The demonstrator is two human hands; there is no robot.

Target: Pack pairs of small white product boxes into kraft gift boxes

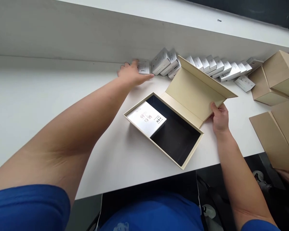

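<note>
A beige gift box (135, 119) with a black inside lies open on the white table (38, 106). One white printed carton (149, 118) sits in its left half. My right hand (219, 117) grips the lower edge of the raised hinged lid (195, 89) and holds it up. My left hand (131, 74) reaches far across the table and rests on a small white carton (144, 67) at the left end of a row against the back ledge, its fingers over the carton's near edge.
A row of several small white cartons (207, 65) leans along the back ledge (86, 35). Closed beige boxes (276, 77) are stacked at the right, with another beige box (276, 138) overhanging the table's right front edge.
</note>
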